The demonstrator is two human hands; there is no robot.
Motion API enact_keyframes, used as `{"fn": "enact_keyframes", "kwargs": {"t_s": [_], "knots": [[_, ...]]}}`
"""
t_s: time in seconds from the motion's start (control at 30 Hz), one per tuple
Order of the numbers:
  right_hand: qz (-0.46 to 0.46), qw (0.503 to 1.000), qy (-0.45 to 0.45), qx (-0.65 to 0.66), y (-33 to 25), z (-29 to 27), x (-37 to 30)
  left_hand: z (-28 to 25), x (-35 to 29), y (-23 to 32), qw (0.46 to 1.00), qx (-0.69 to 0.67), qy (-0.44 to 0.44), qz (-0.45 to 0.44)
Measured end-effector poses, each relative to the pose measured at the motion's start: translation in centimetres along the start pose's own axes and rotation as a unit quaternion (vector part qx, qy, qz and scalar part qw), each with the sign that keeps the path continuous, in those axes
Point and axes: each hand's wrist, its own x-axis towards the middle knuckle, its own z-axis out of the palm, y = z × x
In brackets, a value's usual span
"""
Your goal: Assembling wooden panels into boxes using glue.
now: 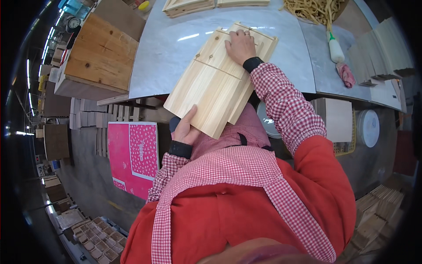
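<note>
The left hand (184, 130) grips the near end of the pale wooden panel (220, 79) overhanging the grey surface (176, 53), the right hand (239, 46) pressing flat-fingered on its far end, apparently mid-positioning; next comes careful alignment.

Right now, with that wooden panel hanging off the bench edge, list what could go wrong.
1. The panel overhangs the bench; only the left hand props its low end, so it may tip off.
2. The right hand presses flat on slats, so splinters are possible.
3. A sliding panel could hit the boards behind it.
</note>
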Motion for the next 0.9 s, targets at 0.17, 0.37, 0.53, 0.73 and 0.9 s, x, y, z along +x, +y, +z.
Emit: {"fn": "enact_keyframes", "kwargs": {"t_s": [0.17, 0.37, 0.53, 0.73, 0.9], "knots": [[-0.005, 0.994, 0.012, 0.104, 2.0, 0.7, -0.4, 0.0, 0.6, 0.2, 0.999, -0.024, 0.016, -0.033], [0.027, 0.96, 0.256, -0.107, 20.3, -9.8, -3.4, -0.9, 0.9, 0.4, 0.998, -0.037, 0.002, -0.048], [0.236, 0.918, 0.156, -0.278, 28.0, -16.6, -7.5, -0.6, 0.4, 1.0, 0.998, -0.025, 0.006, -0.055], [0.424, 0.89, -0.028, -0.164, 28.3, -18.0, -6.8, -1.4, 1.4, 2.2, 0.998, -0.017, -0.007, -0.064], [0.375, 0.901, 0.052, -0.213, 28.8, -18.0, -7.6, -2.5, 1.5, 1.8, 0.992, -0.097, -0.052, -0.061]]}}
